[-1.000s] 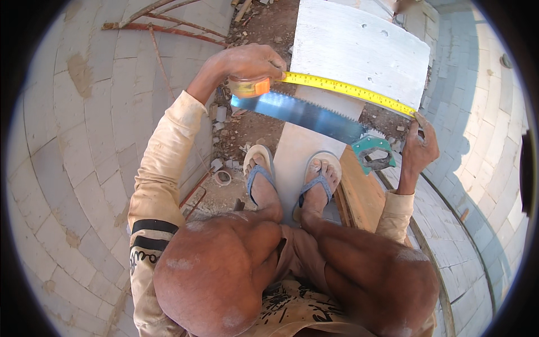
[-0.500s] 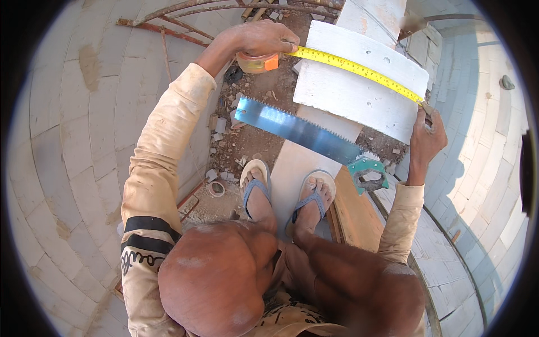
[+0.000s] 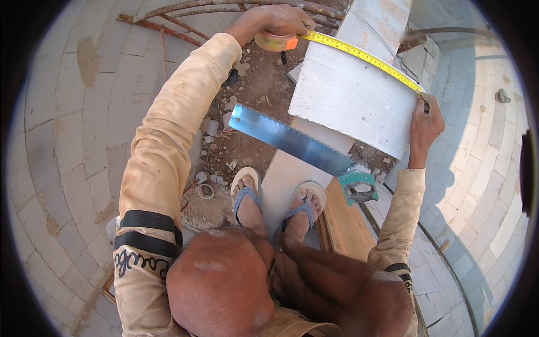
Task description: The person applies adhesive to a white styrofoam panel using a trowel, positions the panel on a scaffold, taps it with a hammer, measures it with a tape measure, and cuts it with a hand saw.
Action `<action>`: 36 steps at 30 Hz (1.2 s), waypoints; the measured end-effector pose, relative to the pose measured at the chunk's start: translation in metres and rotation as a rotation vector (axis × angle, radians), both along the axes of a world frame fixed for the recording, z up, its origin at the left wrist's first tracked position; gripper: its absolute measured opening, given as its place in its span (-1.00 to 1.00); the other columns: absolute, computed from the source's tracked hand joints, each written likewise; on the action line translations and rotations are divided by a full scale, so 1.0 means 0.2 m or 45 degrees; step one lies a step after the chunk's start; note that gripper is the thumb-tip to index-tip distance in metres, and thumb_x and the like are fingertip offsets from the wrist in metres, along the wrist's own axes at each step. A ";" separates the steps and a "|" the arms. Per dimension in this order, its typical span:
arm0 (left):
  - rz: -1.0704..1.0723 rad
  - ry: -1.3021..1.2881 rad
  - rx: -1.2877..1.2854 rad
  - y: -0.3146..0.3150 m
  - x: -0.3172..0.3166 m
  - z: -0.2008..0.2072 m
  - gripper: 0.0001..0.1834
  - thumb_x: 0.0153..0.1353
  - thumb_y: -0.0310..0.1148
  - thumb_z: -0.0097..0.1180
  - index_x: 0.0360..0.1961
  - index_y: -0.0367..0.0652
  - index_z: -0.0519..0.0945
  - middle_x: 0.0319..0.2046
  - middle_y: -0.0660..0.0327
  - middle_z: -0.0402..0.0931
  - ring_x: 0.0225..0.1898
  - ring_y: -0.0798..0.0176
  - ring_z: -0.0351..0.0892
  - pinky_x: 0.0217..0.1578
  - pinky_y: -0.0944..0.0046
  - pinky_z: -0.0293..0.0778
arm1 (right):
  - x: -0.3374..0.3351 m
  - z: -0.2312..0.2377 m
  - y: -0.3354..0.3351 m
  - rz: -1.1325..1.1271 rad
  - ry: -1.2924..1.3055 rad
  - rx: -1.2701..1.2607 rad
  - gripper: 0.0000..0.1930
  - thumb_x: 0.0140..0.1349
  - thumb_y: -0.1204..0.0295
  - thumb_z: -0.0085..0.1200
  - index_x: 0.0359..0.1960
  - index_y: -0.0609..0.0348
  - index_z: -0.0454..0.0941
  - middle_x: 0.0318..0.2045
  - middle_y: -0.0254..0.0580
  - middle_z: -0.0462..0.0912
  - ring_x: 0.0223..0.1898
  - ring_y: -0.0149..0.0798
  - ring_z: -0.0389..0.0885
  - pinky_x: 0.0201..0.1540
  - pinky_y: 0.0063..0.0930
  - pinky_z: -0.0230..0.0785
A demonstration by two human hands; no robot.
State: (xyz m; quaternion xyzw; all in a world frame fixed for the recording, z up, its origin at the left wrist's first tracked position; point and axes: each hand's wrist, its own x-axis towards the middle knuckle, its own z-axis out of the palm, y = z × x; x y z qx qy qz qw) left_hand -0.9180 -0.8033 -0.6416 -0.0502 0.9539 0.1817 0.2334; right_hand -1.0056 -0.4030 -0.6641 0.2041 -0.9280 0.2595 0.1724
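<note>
A yellow tape measure (image 3: 365,55) is stretched across the far part of a white block (image 3: 351,92). Its round case, with an orange tab, hangs under my left hand (image 3: 283,21), whose fingers are closed on it beyond the block's left edge. At the block's right edge my right hand (image 3: 426,124) pinches the tape's end. Nearer to me lies a hand saw (image 3: 292,140), teeth facing away, with a blue-tinted blade and a green handle (image 3: 358,186). The block rests on a long pale plank (image 3: 297,168).
My sandalled feet (image 3: 303,205) stand at the plank's near part, beside a brown wooden board (image 3: 348,219). Rubble and a tape roll (image 3: 206,191) lie on the dirt at left. A rusty metal frame (image 3: 224,10) stands beyond. Block walls (image 3: 73,151) rise on both sides.
Both hands have carried the stretched tape away from me, from the middle of the block toward its far edge. The view has shifted slightly.
</note>
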 end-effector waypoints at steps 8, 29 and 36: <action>-0.010 0.170 0.068 -0.06 0.01 -0.11 -0.48 0.38 -0.04 0.00 0.27 0.01 0.62 0.25 -0.06 0.55 0.18 -0.09 0.57 0.24 0.00 0.39 | -0.04 -0.02 0.00 0.018 -0.021 -0.056 -0.87 0.24 0.47 0.30 -0.18 0.12 0.73 -0.35 -0.09 0.75 -0.35 -0.12 0.69 -0.20 -0.32 0.49; 0.040 0.025 0.259 -0.07 -0.07 -0.02 -0.63 0.35 -0.16 0.00 -0.07 -0.18 0.67 -0.23 0.13 0.64 -0.21 0.19 0.59 -0.01 0.13 0.44 | -0.12 -0.05 -0.04 0.099 0.111 0.075 -0.91 0.26 0.48 0.25 -0.24 0.20 0.64 -0.36 -0.02 0.68 -0.36 -0.01 0.63 -0.21 -0.24 0.46; 0.046 -0.004 0.284 -0.05 -0.10 0.00 -0.65 0.33 -0.19 0.00 -0.17 -0.23 0.67 -0.36 0.19 0.63 -0.28 0.26 0.58 -0.08 0.17 0.45 | -0.15 -0.08 -0.02 0.149 0.161 0.054 -0.90 0.26 0.48 0.24 -0.24 0.18 0.60 -0.31 0.01 0.70 -0.28 0.10 0.66 -0.17 -0.15 0.46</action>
